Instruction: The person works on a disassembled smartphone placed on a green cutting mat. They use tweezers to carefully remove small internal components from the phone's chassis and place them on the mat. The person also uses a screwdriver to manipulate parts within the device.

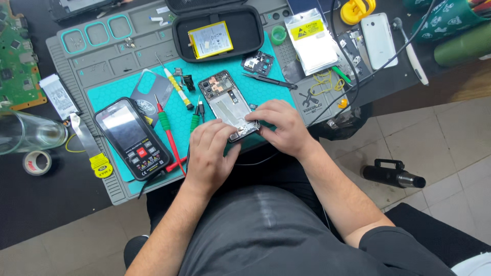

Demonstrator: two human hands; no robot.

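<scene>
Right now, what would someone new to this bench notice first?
Probably the opened phone at the middle of the teal mat, its back off, with the left hand and right hand pressing on its lower end. Next, the black multimeter to its left and the yellow battery in the open case above.
</scene>
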